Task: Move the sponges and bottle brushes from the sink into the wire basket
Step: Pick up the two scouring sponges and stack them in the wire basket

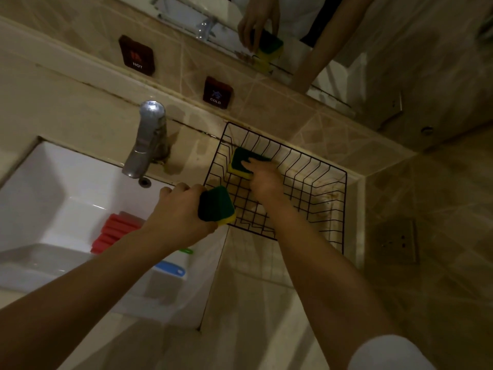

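A black wire basket [314,166] stands on the counter right of the white sink [42,180]. My right hand [262,180] reaches into the basket's far left corner and holds a green-and-yellow sponge [238,162] there. My left hand [178,209] grips a second green-and-yellow sponge [216,206] at the basket's near left rim. In the sink lies a red ribbed sponge [116,231]. A blue brush handle [170,268] and a green tip [186,251] show beside my left forearm, which hides the rest of them.
A chrome tap [148,137] rises at the back of the sink. Hot and cold plates [217,93] sit on the tiled wall under a mirror [333,73]. A wall socket [397,244] is on the right wall.
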Demonstrator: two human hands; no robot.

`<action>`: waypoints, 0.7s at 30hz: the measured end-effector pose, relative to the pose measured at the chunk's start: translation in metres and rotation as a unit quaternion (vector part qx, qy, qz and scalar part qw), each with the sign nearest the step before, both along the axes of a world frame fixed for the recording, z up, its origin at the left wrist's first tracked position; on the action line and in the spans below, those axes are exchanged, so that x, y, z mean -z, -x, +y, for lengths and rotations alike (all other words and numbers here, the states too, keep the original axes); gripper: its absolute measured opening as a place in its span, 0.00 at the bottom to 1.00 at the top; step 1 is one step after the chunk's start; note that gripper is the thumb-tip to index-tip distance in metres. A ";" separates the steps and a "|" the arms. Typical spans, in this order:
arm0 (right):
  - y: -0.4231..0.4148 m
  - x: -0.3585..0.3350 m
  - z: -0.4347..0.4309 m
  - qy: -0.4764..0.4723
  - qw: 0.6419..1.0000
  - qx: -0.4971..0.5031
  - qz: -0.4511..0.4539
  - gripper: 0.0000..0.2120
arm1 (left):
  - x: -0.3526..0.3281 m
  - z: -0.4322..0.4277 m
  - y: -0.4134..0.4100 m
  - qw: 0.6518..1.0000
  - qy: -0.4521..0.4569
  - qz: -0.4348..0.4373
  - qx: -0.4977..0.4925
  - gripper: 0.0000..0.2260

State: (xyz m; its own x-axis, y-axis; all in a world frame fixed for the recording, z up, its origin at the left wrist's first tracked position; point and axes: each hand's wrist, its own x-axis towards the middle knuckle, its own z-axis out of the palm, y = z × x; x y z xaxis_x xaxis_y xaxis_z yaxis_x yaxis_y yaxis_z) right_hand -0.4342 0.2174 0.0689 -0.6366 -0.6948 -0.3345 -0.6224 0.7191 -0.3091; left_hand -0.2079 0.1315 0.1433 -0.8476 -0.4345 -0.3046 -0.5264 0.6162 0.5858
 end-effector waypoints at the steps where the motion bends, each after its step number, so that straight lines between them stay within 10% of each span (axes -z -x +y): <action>1: -0.005 -0.005 0.001 0.077 0.997 0.021 0.005 0.25 | -0.001 -0.001 0.001 1.000 0.001 0.005 -0.001 0.29; 5: -0.028 -0.039 0.006 0.280 0.949 0.106 -0.101 0.10 | -0.005 -0.007 0.013 0.999 0.036 0.018 0.006 0.25; 9: -0.048 -0.072 0.015 0.175 0.927 -0.022 -0.330 0.18 | -0.005 -0.011 0.025 0.997 0.070 0.037 0.021 0.19; 21: -0.024 -0.065 0.028 0.152 0.977 -0.114 -0.099 0.28 | 0.012 -0.016 0.032 0.997 0.028 0.051 -0.057 0.29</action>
State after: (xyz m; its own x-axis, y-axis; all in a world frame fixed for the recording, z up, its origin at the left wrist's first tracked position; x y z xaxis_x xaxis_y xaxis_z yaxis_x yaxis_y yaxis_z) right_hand -0.4100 0.2454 0.1338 -0.3967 -0.8976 -0.1923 -0.6621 0.4248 -0.6174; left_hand -0.2398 0.1155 0.1316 -0.8169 -0.5442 -0.1912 -0.5343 0.5889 0.6065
